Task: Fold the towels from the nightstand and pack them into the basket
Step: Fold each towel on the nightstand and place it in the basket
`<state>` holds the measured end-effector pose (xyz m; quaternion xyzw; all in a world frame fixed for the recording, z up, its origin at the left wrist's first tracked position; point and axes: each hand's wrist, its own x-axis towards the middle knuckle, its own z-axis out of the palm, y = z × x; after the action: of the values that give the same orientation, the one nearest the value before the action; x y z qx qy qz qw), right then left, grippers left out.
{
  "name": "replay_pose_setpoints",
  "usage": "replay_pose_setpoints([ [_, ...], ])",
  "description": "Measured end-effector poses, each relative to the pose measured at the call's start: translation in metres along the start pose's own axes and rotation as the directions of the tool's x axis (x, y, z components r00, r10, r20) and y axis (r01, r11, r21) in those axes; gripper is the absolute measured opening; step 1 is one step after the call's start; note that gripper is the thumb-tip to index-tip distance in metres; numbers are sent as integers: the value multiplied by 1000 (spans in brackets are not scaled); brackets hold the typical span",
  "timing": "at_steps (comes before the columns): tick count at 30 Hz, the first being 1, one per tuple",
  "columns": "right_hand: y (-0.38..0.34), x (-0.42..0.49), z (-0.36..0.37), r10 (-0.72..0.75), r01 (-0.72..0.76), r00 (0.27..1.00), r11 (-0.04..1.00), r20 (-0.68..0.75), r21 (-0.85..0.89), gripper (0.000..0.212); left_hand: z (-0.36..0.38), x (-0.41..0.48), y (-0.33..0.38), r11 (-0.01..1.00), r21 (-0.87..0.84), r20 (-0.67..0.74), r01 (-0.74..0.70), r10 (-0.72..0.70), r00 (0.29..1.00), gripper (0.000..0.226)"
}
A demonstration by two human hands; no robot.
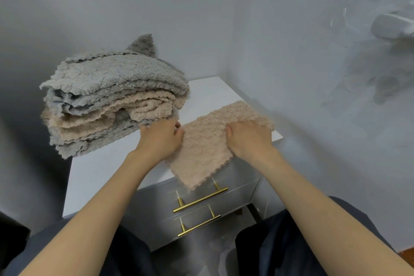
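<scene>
our left hand (162, 135) and right hand (247, 138) pinch the beige towel (208, 141) on the nightstand (94, 170); its overhanging corner could drag it off, and our elbow could topple the towel pile (112, 96).

Towel stack (112, 101) on the rear left of the nightstand (94, 170) top, overhanging its left side. Single towel (206, 141) on the right front, just beside the stack, its near corner hanging over the front edge above the upper handle (200, 199); lower handle (199, 225) beneath. Left hand (160, 139) grips the towel's left edge, right hand (248, 139) its right. Walls behind and to the right.
</scene>
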<state>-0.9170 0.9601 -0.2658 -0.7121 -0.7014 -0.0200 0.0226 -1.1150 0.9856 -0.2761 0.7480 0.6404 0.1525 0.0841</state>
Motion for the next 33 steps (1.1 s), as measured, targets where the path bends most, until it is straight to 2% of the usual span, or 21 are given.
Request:
replay_pose_setpoints([
  [2,6,16,0,-15,9,998,995,58,100,42,2,-1,0,995,-98,58,-2,8,998,35],
  [5,9,38,10,-53,34,988,990,142,135,47,5,-3,1,973,-229,73,6,12,997,41],
  [9,5,63,25,-127,105,988,968,86,230,48,10,-2,6,952,-306,44,10,3,999,48],
  [13,5,86,33,-211,194,977,923,15,331,45,10,1,9,948,-317,15,-5,11,1000,41],
  [17,7,96,35,-270,305,952,851,-142,429,41,14,-3,16,959,-255,-98,-124,102,990,23],
  [21,6,96,31,-218,279,947,922,-236,269,36,14,-8,19,975,-113,-140,-191,175,975,10],
  [24,5,86,24,-247,309,923,932,-295,188,32,9,-9,17,986,18,-126,-167,168,978,14],
  [29,-2,47,4,-270,357,918,883,-292,304,25,3,-16,8,991,19,-196,-133,134,971,18],
  [33,-4,10,-8,-377,417,909,838,-179,353,20,-2,-21,-3,984,13,-188,-180,179,966,17],
])
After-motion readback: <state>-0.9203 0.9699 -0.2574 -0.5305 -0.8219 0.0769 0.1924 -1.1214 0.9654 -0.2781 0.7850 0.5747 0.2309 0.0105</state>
